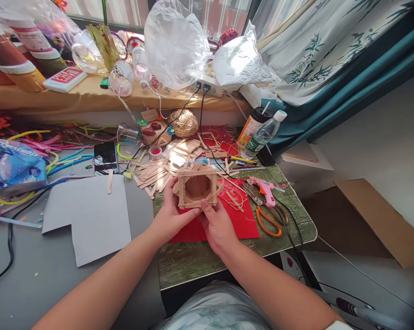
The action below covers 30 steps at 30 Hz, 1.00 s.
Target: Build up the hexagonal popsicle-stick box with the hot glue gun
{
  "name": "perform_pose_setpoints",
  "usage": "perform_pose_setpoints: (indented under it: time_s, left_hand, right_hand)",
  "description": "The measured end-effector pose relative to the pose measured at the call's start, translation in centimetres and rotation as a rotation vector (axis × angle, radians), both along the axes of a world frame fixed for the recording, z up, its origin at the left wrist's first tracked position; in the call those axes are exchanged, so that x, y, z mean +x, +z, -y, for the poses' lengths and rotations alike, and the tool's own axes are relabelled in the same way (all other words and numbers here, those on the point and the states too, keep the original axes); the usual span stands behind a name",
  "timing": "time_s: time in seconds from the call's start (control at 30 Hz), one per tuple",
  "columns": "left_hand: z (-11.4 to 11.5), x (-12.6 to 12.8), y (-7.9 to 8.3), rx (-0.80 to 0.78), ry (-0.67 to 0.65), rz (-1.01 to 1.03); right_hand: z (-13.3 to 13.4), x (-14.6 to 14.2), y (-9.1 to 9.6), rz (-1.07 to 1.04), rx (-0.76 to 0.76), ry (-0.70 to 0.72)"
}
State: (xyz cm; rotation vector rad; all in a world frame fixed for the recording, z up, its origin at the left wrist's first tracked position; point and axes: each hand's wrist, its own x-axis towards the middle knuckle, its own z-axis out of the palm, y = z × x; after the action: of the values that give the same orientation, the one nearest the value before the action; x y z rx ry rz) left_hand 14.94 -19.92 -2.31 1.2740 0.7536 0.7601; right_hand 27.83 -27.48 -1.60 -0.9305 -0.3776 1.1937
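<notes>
And here it is in my feed: a hollow craft-stick box (197,187), pale wood, sticks layered up and crossing at the corners! I see a squarish outer frame, and inside it a many-sided opening that drops into a shadowed brown hollow. The mouth tilts right toward my view, and stick ends jut past the sides. It's up between the left hand (172,217) and the right hand (219,225), over a red sheet (244,227).
</notes>
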Motion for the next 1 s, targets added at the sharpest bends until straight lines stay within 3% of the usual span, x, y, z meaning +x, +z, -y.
perform_pose_setpoints:
  time_s: [0.27,0.37,0.47,0.53,0.67,0.83,1.0]
  left_hand:
    - [-1.3,-0.4,0.1,-0.242,-0.016,-0.010]
    - [-1.9,-0.7,0.8,-0.264,-0.043,0.106]
    - [-2.1,-0.9,1.4,-0.273,-0.106,0.182]
    - [-2.0,-1.0,1.7,-0.279,-0.171,0.205]
    - [-1.5,-0.9,1.9,-0.269,-0.341,0.232]
    - [-1.5,-0.8,1.6,-0.277,-0.382,0.182]
    - [-1.6,-1.2,0.5,-0.273,-0.315,0.106]
  right_hand:
    - [0.2,-0.4,-0.4,0.143,-0.014,-0.020]
    - [0.5,1.6,-0.2,0.279,-0.003,-0.043]
    - [0.6,4.6,1.0,0.496,0.063,-0.199]
    - [0.5,6.5,2.2,0.571,0.121,-0.153]
    - [0.4,8.6,3.7,0.593,0.171,0.072]
    - [0.7,9.4,3.3,0.730,0.184,0.003]
    - [1.4,9.9,3.0,0.781,0.173,-0.003]
